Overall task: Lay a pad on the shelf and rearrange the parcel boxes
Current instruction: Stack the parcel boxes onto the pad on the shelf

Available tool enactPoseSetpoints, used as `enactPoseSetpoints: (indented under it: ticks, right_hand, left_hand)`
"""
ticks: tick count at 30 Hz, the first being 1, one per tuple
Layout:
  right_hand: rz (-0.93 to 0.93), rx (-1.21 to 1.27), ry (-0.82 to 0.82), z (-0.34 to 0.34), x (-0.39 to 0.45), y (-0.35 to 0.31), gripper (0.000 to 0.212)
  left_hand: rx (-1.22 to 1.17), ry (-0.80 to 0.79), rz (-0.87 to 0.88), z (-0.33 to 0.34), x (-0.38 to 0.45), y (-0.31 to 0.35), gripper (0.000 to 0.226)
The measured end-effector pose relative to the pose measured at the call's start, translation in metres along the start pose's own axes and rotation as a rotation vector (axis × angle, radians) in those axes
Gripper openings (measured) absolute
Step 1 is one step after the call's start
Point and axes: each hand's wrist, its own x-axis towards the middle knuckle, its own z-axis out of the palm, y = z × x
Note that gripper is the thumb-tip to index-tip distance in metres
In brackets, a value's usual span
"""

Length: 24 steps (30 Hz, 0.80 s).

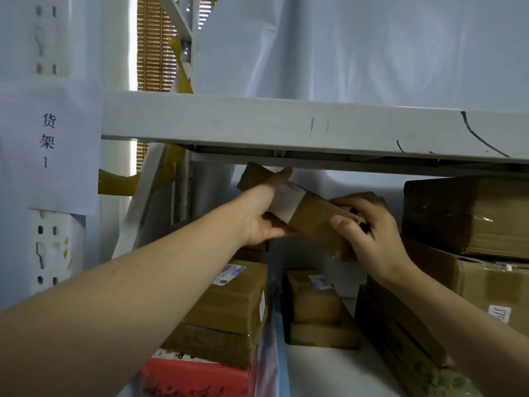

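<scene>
A long brown parcel box (pixel 312 216) is held in the air inside the shelf bay, just under the grey shelf beam (pixel 286 124), tilted so its far end points to about 11 o'clock and its near end to 5 o'clock. The left hand (pixel 263 213) grips its middle, thumb up along the top near a white label, fingers curled beneath. The right hand (pixel 369 233) clasps the near end, thumb on the near face and fingers wrapped over the top edge.

Below, at 7 o'clock of the held box, a stack of brown boxes (pixel 229 308) stands on a red box (pixel 197 376); the top one carries a printed label. At 6 o'clock a small brown box (pixel 312 299) with a blue-and-white label sits on a flatter carton. At 3 o'clock two large cartons (pixel 469 213) are piled one on the other, and a long dark box (pixel 398 330) leans in front of them. A white sheet (pixel 323 371) covers the shelf floor between the piles; whether it is the pad cannot be told. At 9 o'clock a paper sign (pixel 47 141) hangs on the upright.
</scene>
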Motion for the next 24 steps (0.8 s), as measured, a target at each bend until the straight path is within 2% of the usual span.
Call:
enactPoseSetpoints:
  ticks: [3, 7, 9, 13, 16, 19, 21, 24]
  right_hand:
    - [-0.069, -0.126, -0.05, 0.009, 0.01, -0.005, 0.063]
    - [0.036, -0.197, 0.025, 0.027, 0.016, -0.016, 0.082]
    - [0.127, -0.115, 0.054, 0.036, 0.02, -0.017, 0.092]
    - [0.327, 0.148, 0.025, 0.052, 0.028, -0.015, 0.106]
    - [0.39, 0.179, 0.024, 0.058, 0.031, -0.012, 0.1]
    - [0.43, 0.165, 0.029, 0.061, 0.031, -0.001, 0.077]
    - [0.473, 0.161, 0.018, 0.061, 0.03, 0.008, 0.066]
    - [0.557, 0.137, -0.027, 0.06, 0.026, 0.02, 0.06]
  left_hand:
    - [-0.015, 0.054, 0.044, -0.008, 0.001, 0.005, 0.04]
    - [-0.119, 0.147, 0.058, -0.028, 0.005, 0.012, 0.031]
    - [-0.18, 0.2, 0.068, -0.039, 0.012, 0.013, 0.033]
    - [-0.219, 0.305, 0.087, -0.058, 0.024, 0.014, 0.055]
    - [-0.238, 0.378, 0.084, -0.066, 0.025, 0.022, 0.06]
    - [-0.206, 0.436, 0.067, -0.072, 0.029, 0.027, 0.067]
    - [-0.182, 0.426, 0.064, -0.074, 0.034, 0.027, 0.067]
    - [-0.158, 0.401, 0.028, -0.077, 0.043, 0.024, 0.059]
